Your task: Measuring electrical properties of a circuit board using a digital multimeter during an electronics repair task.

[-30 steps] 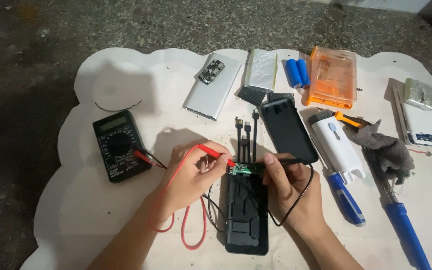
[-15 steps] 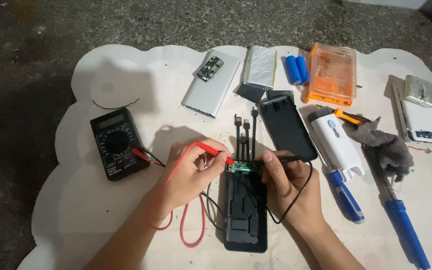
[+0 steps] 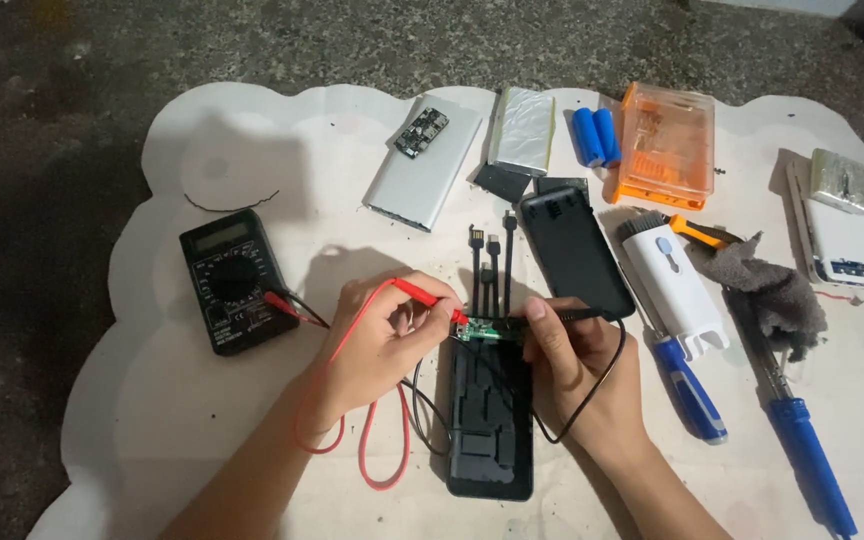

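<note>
Basically, probing a live board by hand, risks below.
Left hand (image 3: pixel 377 345): closed on the red probe (image 3: pixel 422 293), tip down on the small green circuit board (image 3: pixel 484 329).
Right hand (image 3: pixel 574 365): pinching the black probe (image 3: pixel 577 314), its tip at the same board from the other side.
Board location: sat at the top end of the opened black power bank shell (image 3: pixel 490 420), which lay on the white mat (image 3: pixel 152 420) between both hands.
Meter: black multimeter (image 3: pixel 231 279) lay well to the left, display turned away from the work; reading not legible.
Risk 1: the two tips stood very close on a tiny board; a slip would likely bridge adjacent pads and short the pack.
Risk 2: shell was not held down, both hands were on probes; probe pressure could shift it and lose contact.
Risk 3: the red lead (image 3: pixel 367 470) looped under the left wrist, the black lead (image 3: pixel 592 400) curled round the right hand; a snag could drag a tip off.
Risk 4: built-in cables (image 3: pixel 492 265) fanned out just above the board, loose plugs near the tips.
Risk 5: looking across to the meter meant eyes off the tips.
Nearby: blue cylindrical cells (image 3: pixel 595 135) and orange plastic case (image 3: pixel 666 145) well clear, no issue.
</note>
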